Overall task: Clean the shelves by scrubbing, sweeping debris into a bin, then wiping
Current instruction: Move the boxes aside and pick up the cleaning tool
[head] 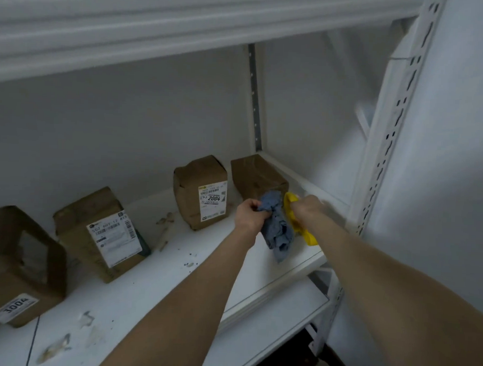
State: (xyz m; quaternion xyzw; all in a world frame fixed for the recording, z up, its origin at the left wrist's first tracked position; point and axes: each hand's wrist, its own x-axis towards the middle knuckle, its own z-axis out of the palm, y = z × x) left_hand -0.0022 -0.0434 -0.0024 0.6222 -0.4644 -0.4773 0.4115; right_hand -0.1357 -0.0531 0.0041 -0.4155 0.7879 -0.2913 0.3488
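The task looks to be at an early stage. The shelf (154, 289) is dirty: dark crumbs (189, 263) lie near its middle, pale scraps (164, 229) between two boxes, and smears (56, 349) near the front left. Nothing here looks swept or wiped, so scrubbing, sweeping into a bin and wiping all seem to be ahead. No bin is in view.

Both arms reach to the right end of the shelf. The left grip (251, 214) is curled round a bunched blue cloth (278, 230), which hangs down from it just above the shelf. The right grip (309, 208) is wrapped round a yellow tool (311, 240), held close beside the cloth. Its working end is hidden, so I cannot tell whether it is a brush or a scraper, nor whether it touches the shelf.

Four cardboard boxes stand on the shelf and are in the way. The corner box (258, 175) sits right behind both grips. The 2004 box (200, 191) stands just left of it. A third box (101, 232) is farther left, and the 3004 box (21, 265) is at the left edge. Dirt lies between and in front of them, so they likely need shifting to clean underneath. An upper shelf (158, 24) hangs low overhead, and the slotted post (384, 149) closes the right side. A lower shelf (279, 321) shows below.
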